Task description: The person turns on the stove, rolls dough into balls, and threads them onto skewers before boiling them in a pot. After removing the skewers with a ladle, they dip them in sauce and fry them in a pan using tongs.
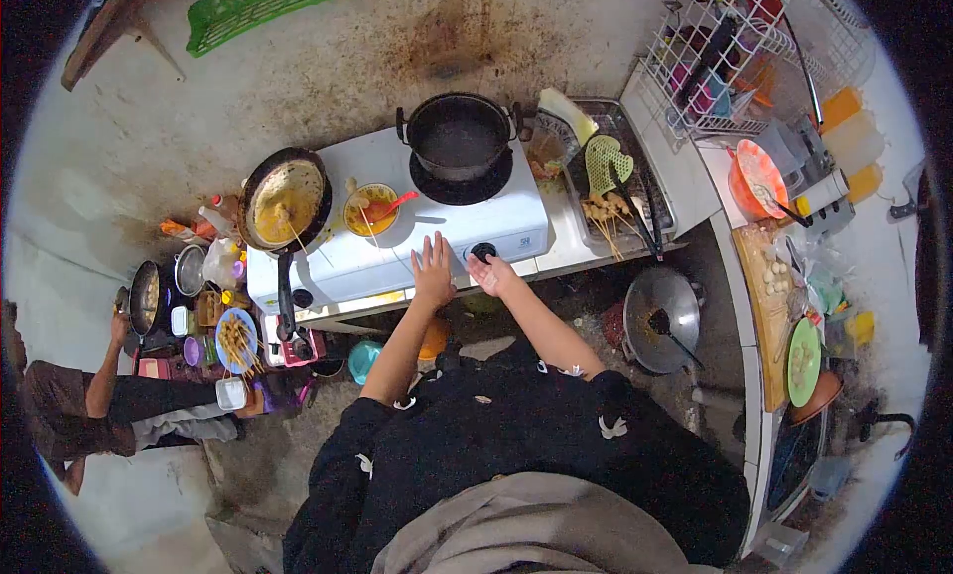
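From here the stove (377, 266) has a smooth, glossy white face, and the pot (459, 137) at its right back corner looks like dark, dull metal. The frying pan (286, 199) at the stove's left edge is blackened metal, scuffed inside. Behind, the wall (397, 48) is rough and stained; the chopping board (762, 306) looks like matt wood.

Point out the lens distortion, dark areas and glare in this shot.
Head view: a round fisheye image with black corners; head view: the right-hand counter bows near the rim; head view: the floor under the stove sits in shadow; head view: the metal wok shows pale reflections, without strong glare.
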